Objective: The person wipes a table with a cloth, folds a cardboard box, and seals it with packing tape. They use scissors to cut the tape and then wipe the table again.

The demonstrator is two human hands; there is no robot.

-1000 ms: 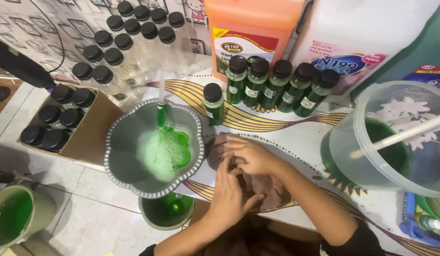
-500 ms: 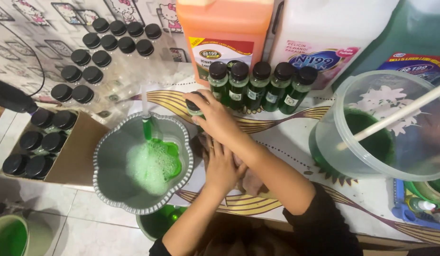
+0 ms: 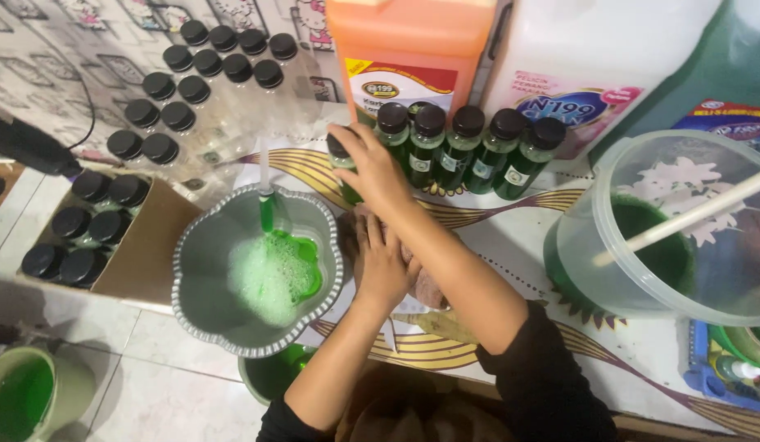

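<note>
Against the orange jug (image 3: 413,57) and the white jug (image 3: 593,57) at the back of the patterned table (image 3: 511,229) stands a row of five small black-capped bottles of green liquid (image 3: 470,151), touching shoulder to shoulder. A sixth like bottle (image 3: 344,168) stands at the row's left end, and the right hand (image 3: 372,168) is wrapped around it, fingers curled over its cap and neck in a closed grip. The left hand (image 3: 384,262) lies flat, fingers spread, pressing a brownish cloth (image 3: 425,286) on the table just beside the grey scalloped basin (image 3: 257,274). That basin holds foamy green liquid, with a green-filled tube (image 3: 267,205) standing in it at the far side. Farther left, about thirteen clear bottles with black caps (image 3: 192,82) stand in rows, and an open cardboard box (image 3: 142,254) holds six more capped bottles. To the right, one clear plastic bucket (image 3: 642,221) contains dark green liquid and a white stirring stick (image 3: 691,214) leaning on its rim. Two green-filled buckets sit low: one (image 3: 28,397) at the left corner, one (image 3: 273,372) partly hidden under the basin.
</note>
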